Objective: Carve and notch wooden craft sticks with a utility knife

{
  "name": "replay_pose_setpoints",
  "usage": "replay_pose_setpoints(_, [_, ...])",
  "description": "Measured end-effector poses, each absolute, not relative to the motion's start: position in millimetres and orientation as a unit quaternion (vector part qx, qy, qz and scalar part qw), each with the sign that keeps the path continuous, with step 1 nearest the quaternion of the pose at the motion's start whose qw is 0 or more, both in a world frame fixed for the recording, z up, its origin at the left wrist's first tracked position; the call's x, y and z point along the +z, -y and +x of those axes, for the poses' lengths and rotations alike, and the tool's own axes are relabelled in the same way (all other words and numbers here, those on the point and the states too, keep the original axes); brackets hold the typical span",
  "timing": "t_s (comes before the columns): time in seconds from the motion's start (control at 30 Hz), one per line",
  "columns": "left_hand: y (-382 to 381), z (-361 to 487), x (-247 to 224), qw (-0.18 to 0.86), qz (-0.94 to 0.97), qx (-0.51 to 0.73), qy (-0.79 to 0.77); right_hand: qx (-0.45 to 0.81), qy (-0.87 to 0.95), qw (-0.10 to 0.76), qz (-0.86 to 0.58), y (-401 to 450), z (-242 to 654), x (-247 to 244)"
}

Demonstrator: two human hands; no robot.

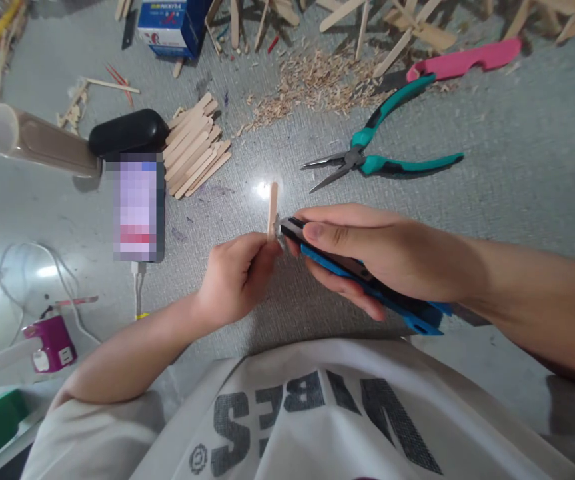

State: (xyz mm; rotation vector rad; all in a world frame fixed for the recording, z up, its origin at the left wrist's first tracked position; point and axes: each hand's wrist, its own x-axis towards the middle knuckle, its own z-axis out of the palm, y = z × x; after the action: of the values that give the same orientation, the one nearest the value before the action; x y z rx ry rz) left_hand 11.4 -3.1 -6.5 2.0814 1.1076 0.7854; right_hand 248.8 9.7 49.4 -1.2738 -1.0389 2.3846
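My left hand (237, 277) is closed around the lower end of a wooden craft stick (273, 200), which stands up past the fingers. My right hand (367, 250) grips a blue-and-black hand cutter (337, 260), thumb on top and fingers beneath its blue handle. The cutter's metal head meets the side of the stick just above my left fingertips. Whether its jaws are fully closed I cannot make out. Beyond my hands lie long-nose pliers (354, 159) with teal handles, jaws spread. A pile of craft sticks (194, 150) rests to the left.
Wood chips (312, 83) are heaped behind the pliers, beside a pink-handled knife (467, 60). Standing at back left is a blue box (172, 27). A phone (137, 210) with a cable, a black case (128, 133), a clear container (42, 140) and a purple plug adapter (52, 343) occupy the left.
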Motion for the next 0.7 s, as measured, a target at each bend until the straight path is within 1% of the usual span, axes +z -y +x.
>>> replay_pose_setpoints(0.2, [2,12,-3,0.337,0.783,0.295,-0.432,0.844,0.32,0.146,-0.404,-10,247,42])
replay_pose_setpoints(0.3, [1,13,-3,0.343,0.779,0.306,-0.427,0.862,0.318,0.15,-0.365,-11,249,35])
replay_pose_setpoints(0.37, [1,13,-4,0.352,0.77,0.309,-0.433,0.857,0.326,0.157,-0.366,-11,249,34])
replay_pose_setpoints(0.47, [2,14,-4,0.357,0.76,0.314,-0.444,0.813,0.371,0.173,-0.414,-8,247,38])
replay_pose_setpoints(0.57, [3,15,-3,0.351,0.761,0.318,-0.444,0.757,0.433,0.164,-0.461,-3,243,45])
replay_pose_setpoints(0.7, [4,15,-4,0.339,0.761,0.318,-0.451,0.71,0.485,0.151,-0.488,2,239,51])
